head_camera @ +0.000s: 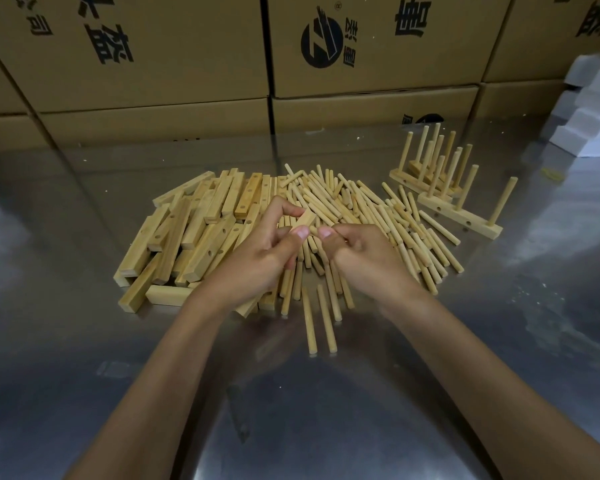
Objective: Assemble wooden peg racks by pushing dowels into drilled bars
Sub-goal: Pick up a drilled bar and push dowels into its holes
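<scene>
Item 1: your left hand (267,251), raised over the middle of the pile. Thumb and curled fingers pinch a short wooden bar (303,221) by its near end; the bar tilts up and away from you.

Item 2: your right hand (364,258), just beside the left, fingers curled, thumb tip pressed close to the bar's near end. A dowel end seems to sit under the thumb, but the fingers hide it, so you cannot tell for sure what it pinches.

Item 3: heap of drilled bars (187,233), on the left of the metal table (84,358), lying crosswise on one another, holes showing on several faces.

Item 4: heap of loose dowels (371,216), to the right of the bars and touching them, spreading toward you beneath both hands. Two dowels (317,320) lie apart at the near edge, side by side.

Item 5: finished racks (440,178), far right of the heaps, pegs standing upright. The nearest rack (465,216) lies just beside the dowel heap.

Item 6: cardboard boxes (174,64), stacked along the far edge of the table, printed in black.

Item 7: white foam blocks (589,109), stacked at the far right corner.
</scene>
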### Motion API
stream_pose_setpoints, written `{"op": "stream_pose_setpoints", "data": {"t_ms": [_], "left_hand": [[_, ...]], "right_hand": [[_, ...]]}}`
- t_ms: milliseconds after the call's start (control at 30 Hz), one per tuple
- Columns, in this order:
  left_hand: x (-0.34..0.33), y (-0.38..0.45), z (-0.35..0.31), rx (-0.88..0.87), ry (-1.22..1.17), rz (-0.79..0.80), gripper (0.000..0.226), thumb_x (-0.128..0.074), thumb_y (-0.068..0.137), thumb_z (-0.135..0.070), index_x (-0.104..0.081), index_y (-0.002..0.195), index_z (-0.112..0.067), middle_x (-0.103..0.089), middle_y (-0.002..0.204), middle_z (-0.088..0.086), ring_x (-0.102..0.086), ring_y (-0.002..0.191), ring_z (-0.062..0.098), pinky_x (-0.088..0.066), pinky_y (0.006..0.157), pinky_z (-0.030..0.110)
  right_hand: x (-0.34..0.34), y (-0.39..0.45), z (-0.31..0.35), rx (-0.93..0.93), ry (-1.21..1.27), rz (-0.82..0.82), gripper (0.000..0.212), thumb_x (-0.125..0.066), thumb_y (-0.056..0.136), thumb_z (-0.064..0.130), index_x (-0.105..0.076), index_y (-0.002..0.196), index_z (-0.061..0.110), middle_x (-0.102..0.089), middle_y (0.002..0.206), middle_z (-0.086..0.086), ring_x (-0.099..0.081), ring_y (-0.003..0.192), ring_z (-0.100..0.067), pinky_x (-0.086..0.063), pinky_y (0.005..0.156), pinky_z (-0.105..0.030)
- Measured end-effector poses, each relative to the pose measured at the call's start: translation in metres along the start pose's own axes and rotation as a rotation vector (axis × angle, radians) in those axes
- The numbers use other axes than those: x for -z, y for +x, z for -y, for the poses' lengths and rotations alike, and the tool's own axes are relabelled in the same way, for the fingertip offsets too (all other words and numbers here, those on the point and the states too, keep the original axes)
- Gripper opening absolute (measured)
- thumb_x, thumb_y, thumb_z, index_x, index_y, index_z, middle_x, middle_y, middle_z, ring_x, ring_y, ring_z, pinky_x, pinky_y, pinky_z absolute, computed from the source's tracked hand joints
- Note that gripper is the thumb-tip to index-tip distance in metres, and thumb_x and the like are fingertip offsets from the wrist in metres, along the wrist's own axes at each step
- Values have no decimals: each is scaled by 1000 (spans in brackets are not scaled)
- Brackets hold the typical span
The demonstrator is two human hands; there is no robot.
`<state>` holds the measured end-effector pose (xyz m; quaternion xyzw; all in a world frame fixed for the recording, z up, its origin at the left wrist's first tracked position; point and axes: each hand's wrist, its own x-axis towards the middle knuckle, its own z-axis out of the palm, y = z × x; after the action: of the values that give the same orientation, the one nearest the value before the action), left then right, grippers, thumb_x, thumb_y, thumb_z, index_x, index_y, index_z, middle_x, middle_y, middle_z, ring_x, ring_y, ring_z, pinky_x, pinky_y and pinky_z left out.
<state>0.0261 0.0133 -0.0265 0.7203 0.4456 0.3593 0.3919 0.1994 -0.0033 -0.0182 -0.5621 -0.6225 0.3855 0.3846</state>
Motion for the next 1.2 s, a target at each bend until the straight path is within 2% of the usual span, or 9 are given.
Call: {"op": "stream_pose_setpoints", "data": {"t_ms": [200,267,367,533,633,800,933,1067,1200], "left_hand": [[-2,0,-4,90,-123,69,26,-42,105,-49,-40,126,-64,-49,68,-6,-40,55,11,-32,46,26],[-2,-1,-6,106,-109,109,37,-40,105,-49,-32,135,-70,-52,66,-6,-46,54,4,-37,46,20],[-3,-2,-8,78,-118,70,42,-44,106,-42,-36,142,-62,-52,63,-5,-50,54,2,-42,49,16],[7,-2,-7,127,-167,-142,41,-49,104,-39,-44,142,-54,-59,63,-10,-54,54,1,-45,50,17],[18,-2,-3,192,-274,-310,35,-50,104,-39,-48,134,-55,-61,61,-12,-55,51,1,-45,45,18],[25,0,1,286,-436,-432,24,-49,105,-38,-54,120,-56,-59,61,-5,-48,49,9,-40,46,25],[22,1,1,284,-521,-381,23,-45,106,-39,-53,124,-49,-58,60,-3,-48,47,9,-39,44,25],[17,1,-1,283,-461,-345,33,-40,107,-41,-47,139,-43,-55,56,-4,-50,47,9,-38,52,31],[16,3,1,332,-520,-354,36,-43,107,-37,-48,142,-40,-54,54,-3,-49,42,9,-39,39,23]], "right_hand": [[13,4,4,-1,99,0,36,-53,101,35,-64,70,20,-69,94,11,-58,107,-4,-38,83,-25],[22,7,3,-2,123,-5,34,-54,101,34,-70,79,13,-63,72,23,-60,87,9,-41,88,-29],[30,9,0,-24,185,56,35,-52,102,38,-74,91,13,-49,50,15,-43,43,2,-39,56,-22],[37,15,-3,-36,267,-3,26,-46,105,30,-67,105,16,-68,77,-2,-60,54,-13,-57,56,-26],[46,17,-12,54,-113,11,19,-54,96,12,-69,95,22,-67,73,9,-57,56,-5,-47,54,-25],[33,13,-18,-24,-857,248,23,-66,82,47,-69,78,24,-67,72,9,-63,70,-8,-45,60,-27],[19,13,-19,34,-964,80,30,-63,84,52,-63,75,23,-63,72,6,-59,71,-14,-40,60,-29],[19,10,-17,-31,-949,162,33,-66,82,57,-63,79,24,-62,78,9,-54,72,-9,-27,54,-27],[24,12,-15,-76,-925,236,35,-73,77,57,-64,80,23,-65,79,8,-60,76,-11,-38,58,-27]]}}
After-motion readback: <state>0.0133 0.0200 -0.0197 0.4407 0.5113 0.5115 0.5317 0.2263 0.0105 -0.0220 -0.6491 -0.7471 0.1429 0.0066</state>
